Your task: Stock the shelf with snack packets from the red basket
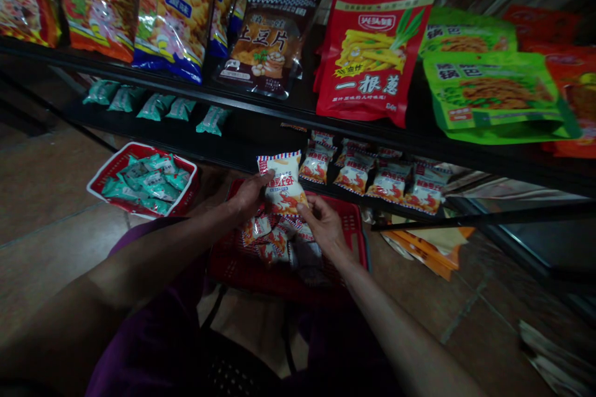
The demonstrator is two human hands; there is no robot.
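Between my two hands is a small white and orange snack packet (283,185) with a striped top edge, its printed front facing me. My left hand (251,197) grips its left side, and my right hand (323,223) pinches its lower right corner. Beneath it, a red plastic basket (356,232) holds several more packets (274,242) of the same kind. On the lower shelf just beyond, matching packets (354,169) stand in short rows, the nearest right beside the held one.
Larger snack bags (377,56) line the upper shelf (186,90), which overhangs the lower shelf (246,139). Teal packets (158,105) sit at the lower left. A red and white basket (93,186) of teal packets is on the floor. Flattened orange packaging (428,248) lies at right.
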